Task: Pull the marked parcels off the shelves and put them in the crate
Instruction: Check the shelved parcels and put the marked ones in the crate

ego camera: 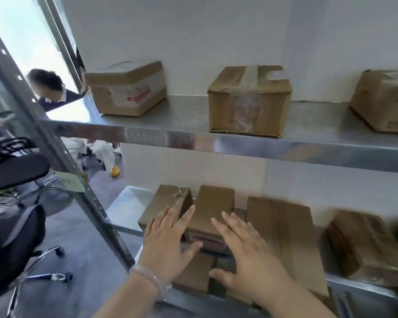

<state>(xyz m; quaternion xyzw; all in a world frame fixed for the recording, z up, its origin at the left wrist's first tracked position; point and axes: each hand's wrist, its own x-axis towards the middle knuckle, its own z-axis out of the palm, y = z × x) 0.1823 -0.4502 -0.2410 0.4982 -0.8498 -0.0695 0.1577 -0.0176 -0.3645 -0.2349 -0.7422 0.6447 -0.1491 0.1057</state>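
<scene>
Both my hands reach over the lower metal shelf. My left hand is spread open with its fingers over a narrow upright cardboard parcel and the parcel to its left. My right hand is open too, palm down, beside that narrow parcel and a larger flat carton. A dark reddish-brown parcel sits low between my hands. Neither hand grips anything. No mark is readable on these parcels, and no crate is in view.
The upper shelf carries three cartons: one with red print, a taped one and one at the right edge. Another carton stands lower right. A slanted steel upright, black office chairs and a person are left.
</scene>
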